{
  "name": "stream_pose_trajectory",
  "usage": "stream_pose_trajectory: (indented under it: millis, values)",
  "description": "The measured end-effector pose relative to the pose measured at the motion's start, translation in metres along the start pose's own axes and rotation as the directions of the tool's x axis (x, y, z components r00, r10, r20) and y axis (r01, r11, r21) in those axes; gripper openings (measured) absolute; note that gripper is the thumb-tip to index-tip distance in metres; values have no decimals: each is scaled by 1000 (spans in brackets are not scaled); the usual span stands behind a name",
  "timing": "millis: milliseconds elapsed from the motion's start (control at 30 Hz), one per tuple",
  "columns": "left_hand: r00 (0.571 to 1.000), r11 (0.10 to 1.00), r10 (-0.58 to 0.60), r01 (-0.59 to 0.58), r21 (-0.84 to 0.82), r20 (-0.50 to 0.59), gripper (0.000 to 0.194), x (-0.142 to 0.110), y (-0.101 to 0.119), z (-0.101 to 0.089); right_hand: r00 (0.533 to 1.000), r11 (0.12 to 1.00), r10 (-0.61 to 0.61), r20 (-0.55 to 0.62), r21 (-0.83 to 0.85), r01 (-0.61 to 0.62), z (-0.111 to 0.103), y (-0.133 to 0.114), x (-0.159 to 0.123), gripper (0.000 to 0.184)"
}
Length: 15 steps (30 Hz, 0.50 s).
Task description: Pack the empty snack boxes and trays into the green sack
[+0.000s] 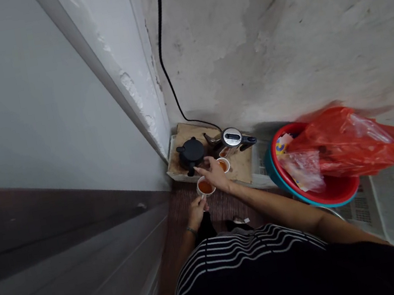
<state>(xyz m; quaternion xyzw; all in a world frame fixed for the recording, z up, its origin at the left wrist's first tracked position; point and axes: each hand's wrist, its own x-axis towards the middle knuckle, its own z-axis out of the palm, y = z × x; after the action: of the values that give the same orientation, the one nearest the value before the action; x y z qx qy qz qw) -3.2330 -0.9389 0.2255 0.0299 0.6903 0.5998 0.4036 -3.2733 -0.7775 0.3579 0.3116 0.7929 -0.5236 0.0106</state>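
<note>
My left hand (195,214) is closed on the handle of a white cup (206,192) of reddish-brown tea, held low in front of the stand. Just above the cup, my right hand (216,174) reaches in with thumb and fingers apart beside a black lidded teapot (192,152). Its fingertips are close to the pot's short projecting part; whether they touch it I cannot tell. Partly behind that hand stands a white cup of amber tea (224,164). Farther back is another small vessel (224,152), mostly hidden. A metal kettle (232,136) with a dark handle stands at the back.
A low stand topped with brown cardboard (241,165) carries these things against the wall. A black cord (164,67) hangs down behind the kettle. On the right, a red basin (343,188) nested in a blue one holds a red plastic bag (355,146). A pale panel (63,114) rises at left.
</note>
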Motion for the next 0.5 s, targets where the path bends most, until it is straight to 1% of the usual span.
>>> stream_pose_trajectory:
  millis: [33, 67, 100, 133, 167, 233, 267, 300, 367, 433, 467, 500]
  values:
    - [1000, 1000, 1, -1, -4, -1, 59, -1, 0, 0, 994, 984, -107, -18, -145, 104, -9, -4, 1, 59]
    - [1000, 1000, 1, -1, -9, -2, 59, -2, 0, 1, 974, 926, -225, 12, -310, 218, -18, -9, 3, 64]
    - [1000, 1000, 2, -2, -11, -4, 59, -1, 1, 2, 939, 818, -331, 91, -469, 334, -26, -16, 6, 68]
    - [1000, 1000, 3, -3, -11, -6, 58, 0, 3, 3, 889, 671, -408, 210, -591, 448, -34, -22, 11, 73]
    - [1000, 1000, 5, -5, -9, -11, 57, 1, 5, 4, 830, 516, -444, 337, -661, 545, -40, -29, 17, 77]
    - [1000, 1000, 12, -12, -1, -28, 53, 3, 8, 5, 706, 230, -447, 549, -693, 684, -47, -40, 33, 79]
    - [999, 1000, 16, -16, 4, -41, 51, 2, 10, 5, 651, 118, -425, 629, -675, 729, -46, -44, 43, 78]
    - [998, 1000, 20, -20, 8, -55, 49, 0, 12, 5, 602, 29, -393, 695, -645, 764, -43, -47, 52, 77]
    - [996, 1000, 26, -25, 13, -87, 48, -6, 15, 5, 524, -100, -316, 791, -577, 811, -34, -51, 69, 76]
    - [992, 999, 34, -32, 17, -122, 48, -15, 18, 5, 460, -196, -248, 852, -509, 838, -21, -53, 82, 72]
    - [989, 999, 39, -36, 17, -141, 47, -20, 20, 6, 443, -232, -220, 869, -488, 841, -16, -54, 86, 66]
    - [986, 999, 42, -40, 17, -161, 47, -25, 21, 7, 436, -256, -196, 878, -476, 842, -11, -56, 89, 59]
